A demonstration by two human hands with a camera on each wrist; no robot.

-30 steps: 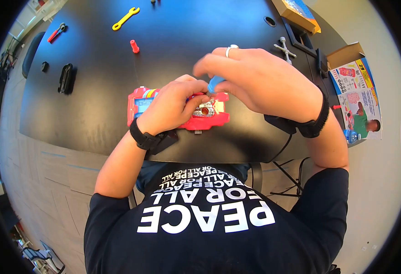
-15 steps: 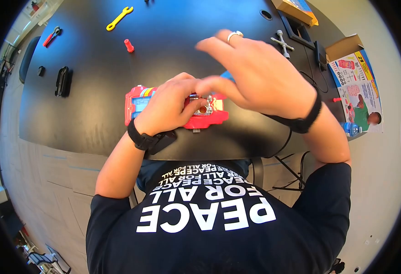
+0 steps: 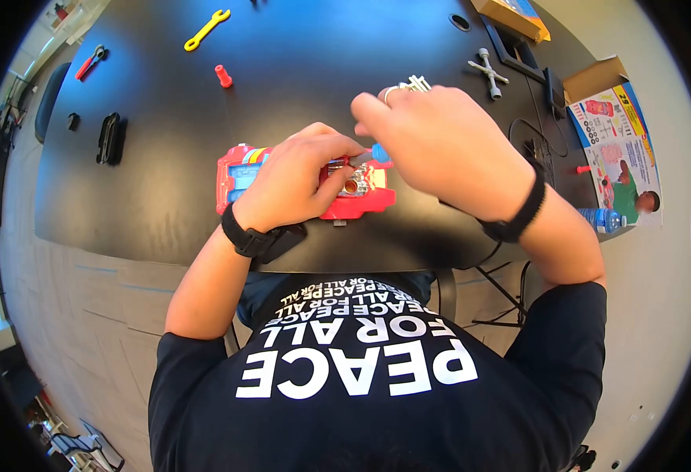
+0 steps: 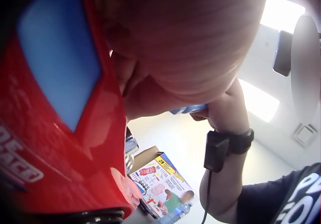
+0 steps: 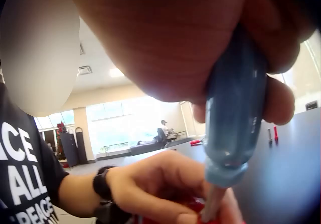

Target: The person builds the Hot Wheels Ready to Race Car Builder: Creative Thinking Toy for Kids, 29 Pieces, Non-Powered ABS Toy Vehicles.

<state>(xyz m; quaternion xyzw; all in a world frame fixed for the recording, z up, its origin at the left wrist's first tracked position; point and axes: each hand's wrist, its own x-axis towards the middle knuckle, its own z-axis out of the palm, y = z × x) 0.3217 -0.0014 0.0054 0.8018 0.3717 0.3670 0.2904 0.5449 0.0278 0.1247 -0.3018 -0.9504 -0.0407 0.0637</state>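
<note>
A red toy car (image 3: pixel 361 206) with a blue window and a chromed engine lies on the dark table in the head view. My left hand (image 3: pixel 302 169) grips it from above, with thumb and fingers bent around the engine area. My right hand (image 3: pixel 456 149) holds a toy screwdriver (image 5: pixel 235 108) by its thick blue handle. Its grey shaft (image 5: pixel 214 199) points down between the left thumb and fingers, and those fingers hide its tip. In the left wrist view the car's red side and blue window (image 4: pixel 60 53) fill the left edge.
Several pale pegs (image 3: pixel 418 83) show just beyond the right hand. A grey cross wrench (image 3: pixel 488 74), a yellow wrench (image 3: pixel 206 31), a red peg-like piece (image 3: pixel 223 76) and a black part (image 3: pixel 109 138) lie farther off. A printed box (image 3: pixel 617 141) and a bottle (image 3: pixel 604 220) are at right.
My right hand lifts and its fingers spread half a second ago, then it closes again around the screwdriver's handle. The left hand and the car stay nearly in place.
</note>
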